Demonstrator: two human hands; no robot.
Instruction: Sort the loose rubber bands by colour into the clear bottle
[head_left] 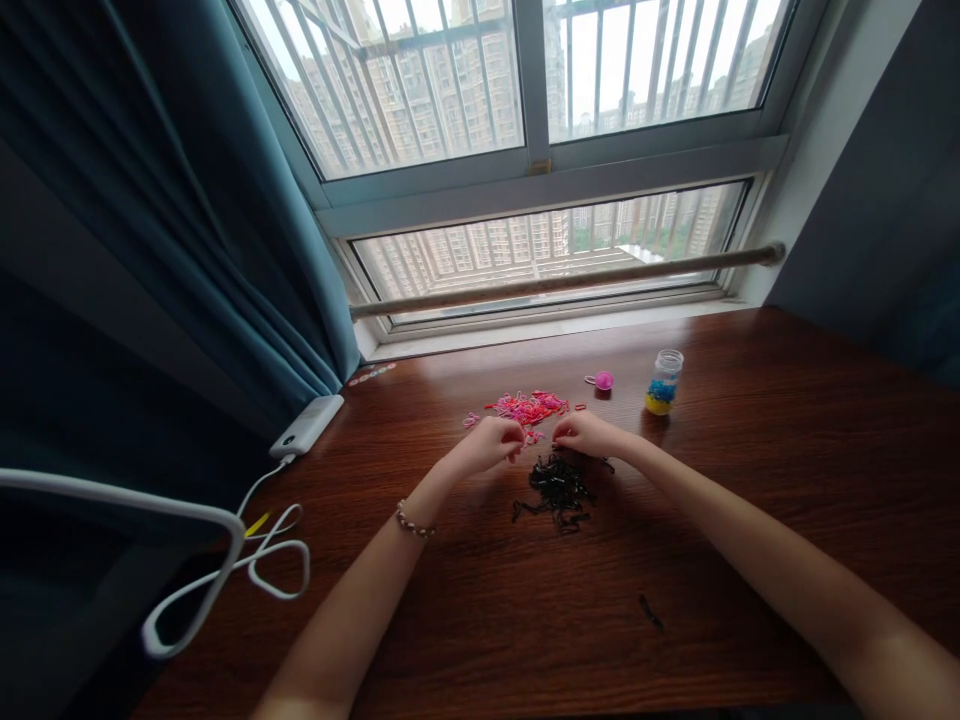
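Note:
My left hand (491, 444) is just above the table, its fingers curled together beside a pile of pink and red bands or clips (529, 406). Across a small gap, my right hand (587, 434) has its fingertips pinched together. Anything held in either hand is too small to make out. Below both hands lies a tangled heap of black loops (559, 485), which look like small elastic bands. A beaded bracelet (413, 521) circles my left wrist.
A clear open jar (664, 384) with blue and yellow contents stands at the back right. Left of it lies a round pink lid with a loop (603, 381). One black piece (651, 611) lies nearer the front. A white power strip (307, 425) and white cable (279, 560) are at left.

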